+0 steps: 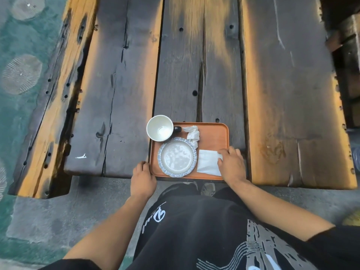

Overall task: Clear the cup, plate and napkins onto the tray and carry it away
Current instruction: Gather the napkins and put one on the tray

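Right hand (231,164) presses flat napkin (207,162) onto tray (214,133); left hand (143,178) grips its edge.

We count one orange tray (214,133) between our hands, one white paper cup (159,128), one blue-rimmed plate (176,157), two napkins, a crumpled napkin (192,134) and a flat folded napkin (208,162), and one small black object (177,129).

1. Black short sleeves (337,248) end above the elbows; the forearms are bare.
2. Black garment (196,230) carries a white looping logo (158,214).
3. Grey-white wavy print (259,248) covers its lower right part.
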